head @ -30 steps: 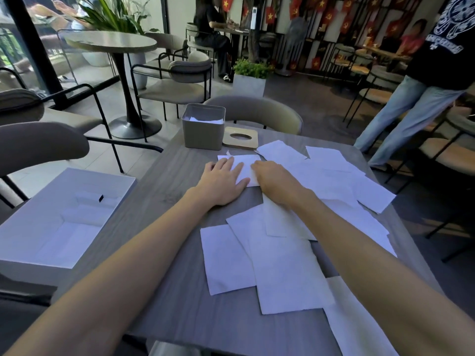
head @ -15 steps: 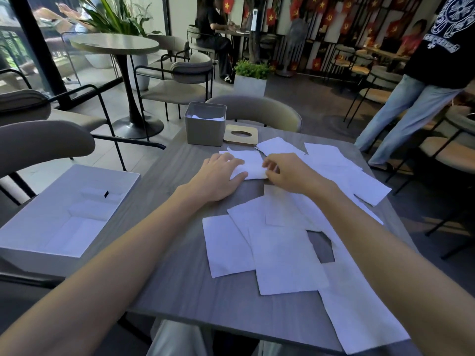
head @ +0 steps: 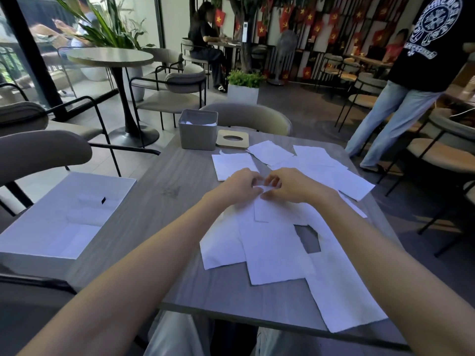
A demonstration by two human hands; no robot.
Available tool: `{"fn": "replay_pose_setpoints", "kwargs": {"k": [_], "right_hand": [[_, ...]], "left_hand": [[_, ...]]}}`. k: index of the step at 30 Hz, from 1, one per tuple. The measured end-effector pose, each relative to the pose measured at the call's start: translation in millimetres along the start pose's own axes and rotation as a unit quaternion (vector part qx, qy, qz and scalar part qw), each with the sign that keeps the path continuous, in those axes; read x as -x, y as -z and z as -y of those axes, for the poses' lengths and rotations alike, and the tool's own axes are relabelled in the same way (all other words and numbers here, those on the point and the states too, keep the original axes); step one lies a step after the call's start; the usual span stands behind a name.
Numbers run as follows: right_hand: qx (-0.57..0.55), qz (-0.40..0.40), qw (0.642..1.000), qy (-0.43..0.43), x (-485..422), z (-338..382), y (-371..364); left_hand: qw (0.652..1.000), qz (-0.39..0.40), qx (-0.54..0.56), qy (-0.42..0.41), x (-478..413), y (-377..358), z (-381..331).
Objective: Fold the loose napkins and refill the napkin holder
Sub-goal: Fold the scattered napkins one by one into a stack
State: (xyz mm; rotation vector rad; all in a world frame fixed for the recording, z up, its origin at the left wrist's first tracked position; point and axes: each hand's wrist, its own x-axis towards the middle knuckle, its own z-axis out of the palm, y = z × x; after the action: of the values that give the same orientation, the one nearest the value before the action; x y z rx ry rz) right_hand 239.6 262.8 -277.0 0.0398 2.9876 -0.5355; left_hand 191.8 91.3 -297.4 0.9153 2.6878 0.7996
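Note:
Several loose white napkins (head: 272, 245) lie spread over the grey wooden table (head: 164, 201). My left hand (head: 237, 187) and my right hand (head: 290, 186) meet at the middle of the table, fingertips pinching the top edge of one napkin (head: 279, 210) that lies on the pile. A folded napkin (head: 235, 165) rests just beyond my hands. The grey napkin holder (head: 198, 131) stands at the far edge with some white napkins inside. Its wooden lid (head: 232, 139) with an oval hole lies next to it on the right.
An open white box (head: 61, 217) sits at the table's left edge. Grey chairs (head: 246, 116) stand around the table. A person in jeans (head: 401, 104) stands at the far right. Other tables, seated people and plants fill the background.
Both hands pulled back from the far napkin, left it folded there, and now pinch the edge of a nearer napkin. The head camera has risen slightly.

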Motion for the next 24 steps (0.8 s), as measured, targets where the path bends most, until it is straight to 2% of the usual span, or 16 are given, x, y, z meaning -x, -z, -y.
{"fn": "replay_pose_setpoints", "kwargs": {"k": [3,10,13,21,24], "right_hand": [[-0.018,0.006,1.0,0.002,-0.1,2.9,-0.2],[-0.018,0.02,1.0,0.0,2.0,6.7,0.2],[-0.024,0.017,1.0,0.002,0.2,7.7,-0.6],[-0.108,-0.022,0.994,-0.009,-3.1,-2.3,5.3],[-0.167,-0.029,0.985,-0.024,-5.6,-3.7,5.0]], "left_hand": [[0.995,-0.013,0.091,0.027,-0.1,-1.3,-0.2],[0.999,-0.02,0.035,0.015,-1.5,-0.1,10.0],[0.999,-0.005,0.046,-0.005,-1.0,1.3,16.1],[0.972,-0.089,0.217,0.001,9.6,12.6,33.9],[0.942,-0.12,0.313,0.024,11.6,20.4,41.6]]}}
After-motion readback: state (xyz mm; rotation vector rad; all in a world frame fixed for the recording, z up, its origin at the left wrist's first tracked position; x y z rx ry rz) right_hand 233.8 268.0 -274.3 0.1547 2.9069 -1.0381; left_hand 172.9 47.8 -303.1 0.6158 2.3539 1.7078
